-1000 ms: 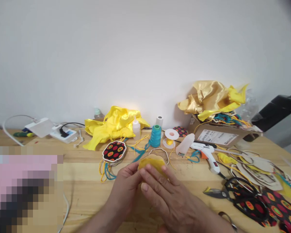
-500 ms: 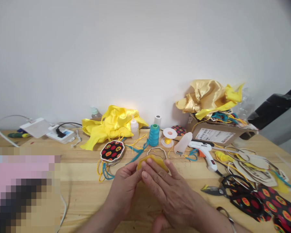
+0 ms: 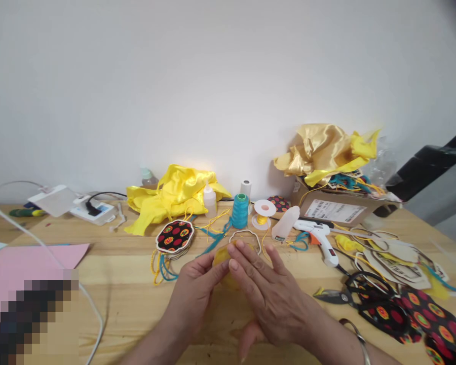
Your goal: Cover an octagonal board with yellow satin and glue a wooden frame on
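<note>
Between my two hands is a yellow fabric-covered piece point(image 3: 221, 256), seen only in part. My left hand point(image 3: 194, 288) pinches its left side between thumb and fingers. Over its right side lies my right hand point(image 3: 270, 296), with the fingers stretched out flat and the thumb apart below. Just beyond my fingertips a white scalloped outline frame point(image 3: 257, 237) rests on the table. A stack of scalloped pieces topped with dark patterned fabric point(image 3: 175, 236), with yellow and teal cords, lies to the left of it.
At the back stand a teal thread cone point(image 3: 239, 212), a yellow cord spool point(image 3: 265, 208) and a squeeze bottle point(image 3: 210, 201). On the right are a glue gun point(image 3: 323, 238), black-handled scissors point(image 3: 338, 296) and a cardboard box point(image 3: 329, 205). Yellow satin point(image 3: 175, 190) is heaped at the back left.
My right hand has shifted slightly to the right across the yellow piece, its fingers still straight. My left hand keeps its pinch. Pink sheets at the left show more plainly.
</note>
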A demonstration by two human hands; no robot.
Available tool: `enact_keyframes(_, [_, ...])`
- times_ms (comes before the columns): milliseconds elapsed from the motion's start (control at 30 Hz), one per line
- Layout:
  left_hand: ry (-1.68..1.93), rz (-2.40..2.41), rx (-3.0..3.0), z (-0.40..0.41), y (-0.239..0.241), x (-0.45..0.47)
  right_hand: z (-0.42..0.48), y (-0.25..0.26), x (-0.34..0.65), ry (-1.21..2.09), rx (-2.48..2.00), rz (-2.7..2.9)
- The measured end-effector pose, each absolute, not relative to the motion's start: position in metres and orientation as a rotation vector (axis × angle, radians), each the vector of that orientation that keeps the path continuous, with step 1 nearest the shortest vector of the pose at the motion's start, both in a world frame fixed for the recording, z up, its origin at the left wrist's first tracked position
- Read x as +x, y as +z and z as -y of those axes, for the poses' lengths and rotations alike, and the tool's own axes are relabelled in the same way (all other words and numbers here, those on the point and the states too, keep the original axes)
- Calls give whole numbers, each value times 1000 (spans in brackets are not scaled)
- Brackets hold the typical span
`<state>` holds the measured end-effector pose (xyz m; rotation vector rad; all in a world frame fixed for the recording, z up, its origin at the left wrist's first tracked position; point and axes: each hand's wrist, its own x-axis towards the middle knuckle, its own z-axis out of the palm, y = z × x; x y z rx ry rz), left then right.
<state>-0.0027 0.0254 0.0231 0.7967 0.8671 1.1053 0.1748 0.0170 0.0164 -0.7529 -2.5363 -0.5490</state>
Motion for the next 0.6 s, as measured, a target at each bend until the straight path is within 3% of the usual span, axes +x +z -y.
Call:
enact_keyframes(333, [1127, -869, 774, -26, 21, -2, -23, 17, 180, -517, -831, 2469])
enact_keyframes(600, [1093, -887, 764, -28, 18, -3, -27, 24, 189, -427, -1096, 2101])
